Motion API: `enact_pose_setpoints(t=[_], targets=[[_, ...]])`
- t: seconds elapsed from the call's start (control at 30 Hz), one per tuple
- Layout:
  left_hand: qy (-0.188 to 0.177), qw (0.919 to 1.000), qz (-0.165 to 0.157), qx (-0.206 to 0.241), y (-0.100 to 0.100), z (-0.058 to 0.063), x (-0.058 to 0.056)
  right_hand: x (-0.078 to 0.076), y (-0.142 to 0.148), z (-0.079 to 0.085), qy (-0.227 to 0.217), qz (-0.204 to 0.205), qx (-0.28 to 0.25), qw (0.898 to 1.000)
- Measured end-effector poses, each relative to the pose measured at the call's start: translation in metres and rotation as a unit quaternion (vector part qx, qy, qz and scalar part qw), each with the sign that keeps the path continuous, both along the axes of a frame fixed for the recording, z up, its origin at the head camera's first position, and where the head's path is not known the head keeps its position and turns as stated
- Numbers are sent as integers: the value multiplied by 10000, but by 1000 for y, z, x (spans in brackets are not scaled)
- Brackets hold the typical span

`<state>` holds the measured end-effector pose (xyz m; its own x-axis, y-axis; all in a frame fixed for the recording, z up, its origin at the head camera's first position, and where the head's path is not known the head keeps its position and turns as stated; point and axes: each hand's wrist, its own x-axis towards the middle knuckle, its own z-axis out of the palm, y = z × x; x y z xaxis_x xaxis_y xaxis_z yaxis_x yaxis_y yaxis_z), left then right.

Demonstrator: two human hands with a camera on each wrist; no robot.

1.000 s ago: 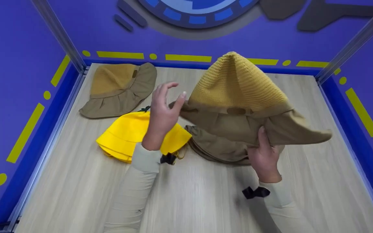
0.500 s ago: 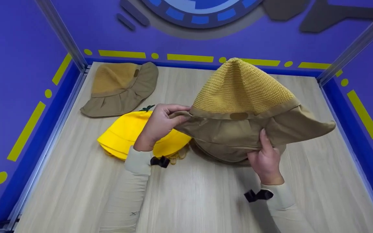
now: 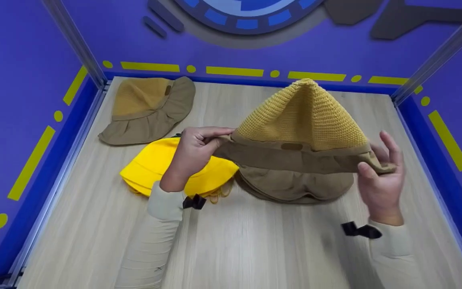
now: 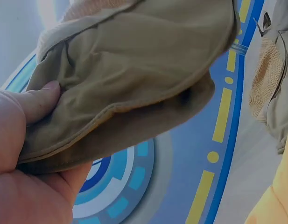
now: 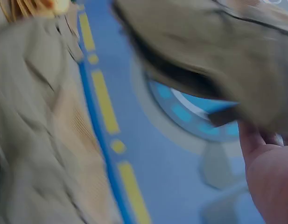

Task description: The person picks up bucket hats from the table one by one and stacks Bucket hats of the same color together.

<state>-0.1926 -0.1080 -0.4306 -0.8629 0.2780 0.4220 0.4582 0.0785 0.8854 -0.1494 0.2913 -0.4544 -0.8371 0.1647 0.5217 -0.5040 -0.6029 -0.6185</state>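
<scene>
In the head view a sun hat (image 3: 291, 120) with a mustard knitted crown and an olive-brown cloth brim is held up, crown upward. My left hand (image 3: 189, 156) pinches the left end of its brim; in the left wrist view the thumb (image 4: 43, 100) lies on the brim cloth (image 4: 134, 70). My right hand (image 3: 381, 184) is at the brim's right end, thumb in front and fingers extended behind and above it. Blur in the right wrist view hides how the fingers touch the brim (image 5: 256, 70). Below the raised hat lies more olive-brown brim cloth (image 3: 295, 186).
A yellow bucket hat (image 3: 150, 166) with a green leafy top lies left of centre, partly behind my left hand. Another mustard and olive-brown hat (image 3: 146, 112) lies flat at the back left. Blue walls (image 3: 231, 56) enclose the wooden tabletop (image 3: 251, 249) at the back and sides.
My left hand has come down and taken hold of the brim's left end. My right hand has moved from the front middle of the brim to its right end. The hat has sunk slightly.
</scene>
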Motion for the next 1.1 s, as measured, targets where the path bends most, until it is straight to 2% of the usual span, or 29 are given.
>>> enact_pose_setpoints(t=[0.03, 0.07, 0.13, 0.17, 0.23, 0.33, 0.4, 0.47, 0.5, 0.57, 0.63, 0.7, 0.8, 0.9, 1.0, 1.1], targets=[[-14, 10000, -2, -21, 1, -1, 0, 1, 6, 2, -57, -491, 448, 9978], [-42, 10000, 1, -42, 3, -3, 0, 1, 10, 4, -138, -1020, 904, 9906], [-66, 10000, 8, -45, 6, -6, 0, 0, 16, 7, -309, -1950, 1672, 9660], [-86, 10000, 12, -26, 9, -7, 0, -1, 18, 8, -370, -2267, 1909, 9544], [-122, 9999, 39, -19, 14, -11, -2, -3, 22, 9, -448, -2666, 2121, 9391], [-255, 9996, 77, -83, 22, -16, -5, -7, 26, 11, -607, -2926, 2256, 9273], [-383, 9989, 152, -213, 28, -20, -8, -11, 30, 12, -900, -3098, 2537, 9119], [-534, 9976, 214, -383, 35, -25, -13, -17, 37, 9, -1280, -3359, 2986, 8841], [-581, 9967, 250, -512, 39, -28, -15, -20, 41, 6, -1463, -3505, 3258, 8658], [-684, 9939, 298, -814, 47, -34, -20, -27, 50, -3, -1759, -3820, 3859, 8211], [-820, 9896, 301, -1141, 56, -40, -24, -33, 60, -14, -1923, -4058, 4335, 7813], [-927, 9845, 328, -1451, 65, -48, -28, -37, 69, -25, -2016, -4178, 4707, 7505], [-1018, 9771, 384, -1829, 77, -60, -34, -42, 78, -40, -2131, -4248, 5181, 7111], [-814, 9699, 506, -2239, 86, -73, -38, -46, 83, -53, -2081, -4272, 5683, 6718], [-452, 9584, 718, -2726, 93, -83, -39, -50, 86, -64, -2010, -4020, 6211, 6421], [-134, 9432, 892, -3198, 97, -91, -38, -53, 87, -71, -2143, -3431, 6741, 6180]])
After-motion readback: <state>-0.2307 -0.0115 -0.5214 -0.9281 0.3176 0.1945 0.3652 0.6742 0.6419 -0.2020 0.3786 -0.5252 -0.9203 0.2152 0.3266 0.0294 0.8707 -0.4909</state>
